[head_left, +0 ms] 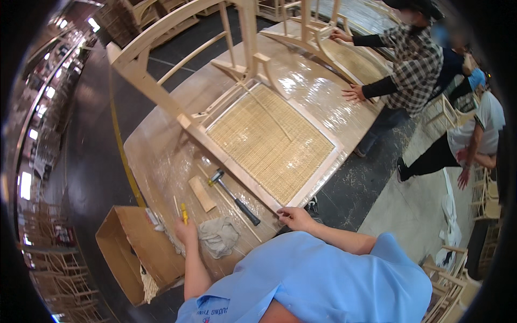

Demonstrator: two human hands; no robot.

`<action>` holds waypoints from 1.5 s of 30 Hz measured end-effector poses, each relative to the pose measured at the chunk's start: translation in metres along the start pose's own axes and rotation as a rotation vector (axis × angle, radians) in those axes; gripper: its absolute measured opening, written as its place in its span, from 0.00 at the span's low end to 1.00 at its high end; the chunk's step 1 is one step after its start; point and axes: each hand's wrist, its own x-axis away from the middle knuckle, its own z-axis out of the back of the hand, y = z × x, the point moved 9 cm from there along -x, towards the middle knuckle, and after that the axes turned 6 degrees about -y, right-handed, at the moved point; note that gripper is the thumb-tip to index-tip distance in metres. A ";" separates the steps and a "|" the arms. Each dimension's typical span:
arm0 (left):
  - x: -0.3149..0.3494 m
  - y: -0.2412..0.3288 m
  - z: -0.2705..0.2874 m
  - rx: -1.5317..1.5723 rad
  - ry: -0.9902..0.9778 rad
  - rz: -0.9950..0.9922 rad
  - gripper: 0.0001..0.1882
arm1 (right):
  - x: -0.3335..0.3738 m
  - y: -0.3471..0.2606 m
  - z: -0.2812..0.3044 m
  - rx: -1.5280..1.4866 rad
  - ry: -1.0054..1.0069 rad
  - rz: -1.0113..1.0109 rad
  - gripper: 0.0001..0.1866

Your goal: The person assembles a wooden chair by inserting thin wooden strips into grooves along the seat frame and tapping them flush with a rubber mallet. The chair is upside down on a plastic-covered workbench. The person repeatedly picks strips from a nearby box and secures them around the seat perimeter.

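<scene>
A pale wooden chair [249,177] lies on the wrapped table, its square woven cane seat [272,141] facing up and its back rising at the far left. One loose thin strip [269,116] rests across the cane. At the seat frame's near corner, the fingers of my right hand [297,219] are closed on the wood. My left hand [186,231] grips a small yellow tool [184,213], whose exact kind is unclear, beside a crumpled grey cloth [217,237]. Between the hands and the chair lie a hammer [235,197] with a dark handle and a flat wooden block [202,194].
An open cardboard box [141,245] stands at the table's near left edge. Across the plastic-covered table [156,145], a co-worker in a checked shirt [414,67] handles another chair [318,40]. More people and chairs are at the right. A yellow line [119,142] marks the dark floor.
</scene>
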 end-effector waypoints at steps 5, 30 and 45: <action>0.037 0.045 0.031 0.266 0.075 -0.087 0.13 | 0.005 -0.019 0.012 -0.194 -0.011 0.092 0.17; 0.151 0.397 -0.112 0.260 -0.427 -0.958 0.07 | 0.027 0.093 0.219 -0.471 0.494 0.053 0.24; 0.105 0.581 -0.284 -0.085 -0.722 -1.535 0.06 | -0.009 0.087 0.271 0.098 0.692 0.020 0.21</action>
